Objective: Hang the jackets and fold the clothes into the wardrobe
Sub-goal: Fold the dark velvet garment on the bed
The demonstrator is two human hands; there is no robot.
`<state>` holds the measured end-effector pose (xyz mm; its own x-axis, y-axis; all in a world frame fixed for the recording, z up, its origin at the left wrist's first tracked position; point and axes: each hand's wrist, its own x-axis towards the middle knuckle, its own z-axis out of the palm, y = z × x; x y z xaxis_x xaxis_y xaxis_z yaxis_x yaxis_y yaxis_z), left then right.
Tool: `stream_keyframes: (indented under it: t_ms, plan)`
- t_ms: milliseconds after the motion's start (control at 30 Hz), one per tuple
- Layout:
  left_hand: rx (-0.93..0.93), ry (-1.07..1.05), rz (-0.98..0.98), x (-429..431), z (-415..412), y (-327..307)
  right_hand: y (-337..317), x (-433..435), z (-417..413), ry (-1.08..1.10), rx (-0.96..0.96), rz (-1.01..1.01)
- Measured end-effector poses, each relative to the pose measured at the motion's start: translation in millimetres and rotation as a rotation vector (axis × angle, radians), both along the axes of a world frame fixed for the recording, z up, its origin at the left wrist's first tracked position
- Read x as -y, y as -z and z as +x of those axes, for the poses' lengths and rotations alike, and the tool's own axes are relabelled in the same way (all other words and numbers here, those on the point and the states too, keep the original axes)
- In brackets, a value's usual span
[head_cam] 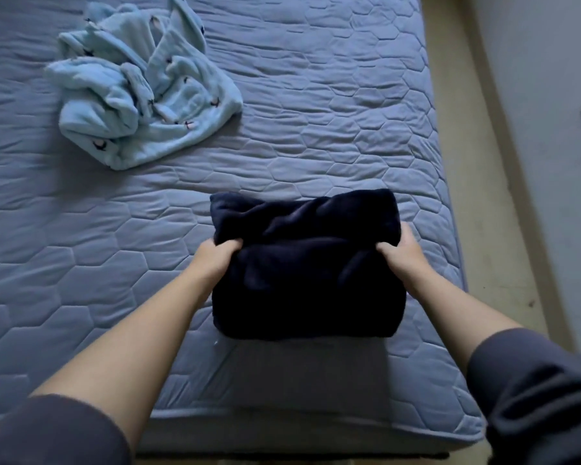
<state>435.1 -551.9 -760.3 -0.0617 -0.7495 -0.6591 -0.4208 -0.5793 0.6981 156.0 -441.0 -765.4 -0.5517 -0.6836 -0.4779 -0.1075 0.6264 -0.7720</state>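
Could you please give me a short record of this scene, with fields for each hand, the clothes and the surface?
surface: blue quilted mattress
dark folded garment: near the mattress's near edge, held at both sides
left hand: grips the garment's left side
right hand: grips its right side
light blue garment: crumpled, far left on the mattress, untouched

one head-worn camera looks steeply down and forward from close above the bed [316, 129], forearms reaching in below.
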Motion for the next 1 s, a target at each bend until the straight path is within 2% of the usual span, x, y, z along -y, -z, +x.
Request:
stream_keyframes:
  t_ms: [133,200,233,300,367,400,467,567,667,767,933,1000]
  plan:
    - [0.443,0.053,0.017,22,-13,63,65,22,1,0.032,-0.21,0.044]
    - [0.552,0.007,-0.033,24,-17,76,82,27,9,0.058,-0.319,0.107]
    - [0.582,-0.038,-0.132,24,-17,72,83,28,14,0.079,-0.406,0.134]
    - [0.597,-0.031,-0.556,13,-13,54,72,22,28,0.031,-0.65,0.102]
    - [0.572,0.191,-0.927,-11,-5,32,54,12,44,-0.167,-0.815,-0.045]
    - [0.554,0.333,-0.986,-26,-2,24,46,7,55,-0.284,-0.847,-0.109]
    - [0.57,0.601,-0.882,-45,1,20,39,2,73,-0.549,-0.869,-0.109]
    - [0.7,0.776,-0.639,-43,-2,39,57,8,82,-0.818,-0.847,0.113]
    - [0.79,0.837,-0.569,-29,-8,79,94,15,76,-0.847,-0.888,0.298]
    - [0.798,0.873,-0.585,-14,-16,122,130,20,75,-0.816,-0.903,0.34]
    - [0.661,0.785,-0.679,7,-19,144,148,31,74,-0.761,-0.903,0.281]
    - [0.516,0.607,-0.665,3,-14,134,138,28,72,-0.751,-0.861,0.214]
